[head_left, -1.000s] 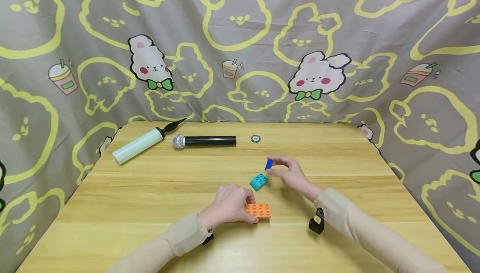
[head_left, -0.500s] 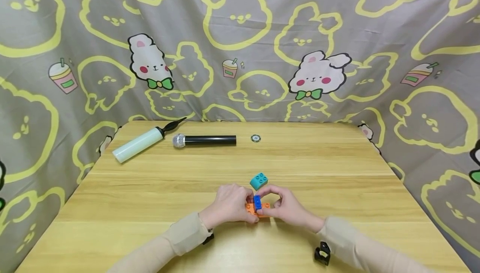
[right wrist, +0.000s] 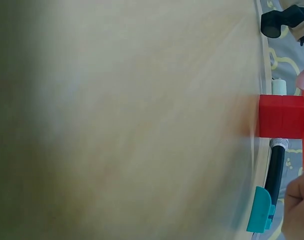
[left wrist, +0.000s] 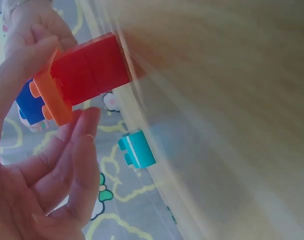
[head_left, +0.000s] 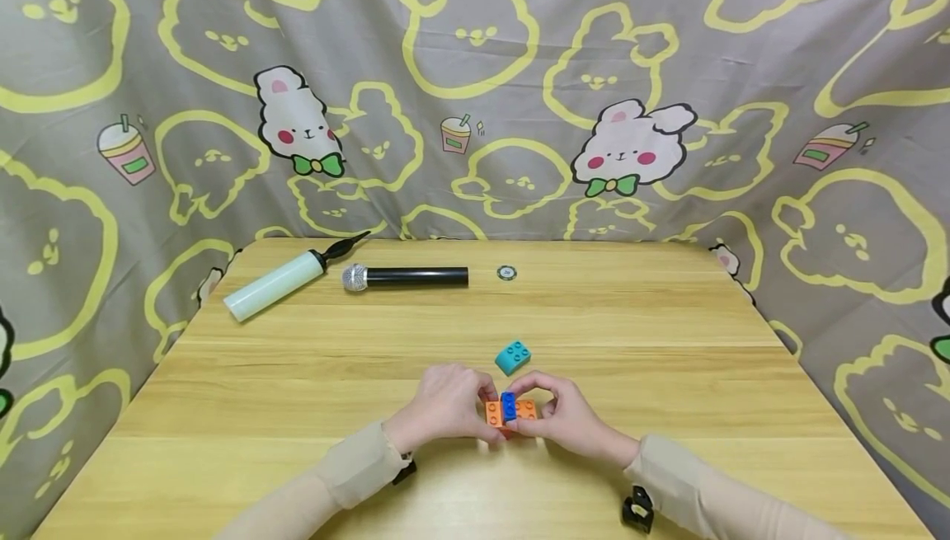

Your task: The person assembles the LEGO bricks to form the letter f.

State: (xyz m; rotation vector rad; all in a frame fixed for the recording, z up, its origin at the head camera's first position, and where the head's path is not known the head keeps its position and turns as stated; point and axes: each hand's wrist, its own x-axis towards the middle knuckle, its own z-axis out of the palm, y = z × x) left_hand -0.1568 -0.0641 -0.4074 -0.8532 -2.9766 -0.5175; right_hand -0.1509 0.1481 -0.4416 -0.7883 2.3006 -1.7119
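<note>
My left hand (head_left: 449, 404) holds the left end of an orange studded toy brick (head_left: 493, 415), thumb on the near side and fingers on the far side. Under the orange brick a red block (left wrist: 92, 69) extends down to the table. A small blue brick (head_left: 508, 406) stands across the orange brick's top, pinched between the thumb and finger of my right hand (head_left: 582, 424). Whether its studs are fully joined cannot be seen. Just beyond both hands lies a teal brick (head_left: 513, 357) with a curved side, also visible in the left wrist view as a teal brick (left wrist: 140, 149).
Along the back of the wooden table (head_left: 631, 301) lie a pale green hand pump (head_left: 275, 284), a black microphone (head_left: 416, 277) and a round chip (head_left: 507, 273). A patterned curtain (head_left: 475, 111) hangs around the table's back and sides.
My right hand has brought the blue brick from beyond the teal brick down toward me onto the orange brick. My left hand has shifted slightly left, uncovering more orange studs.
</note>
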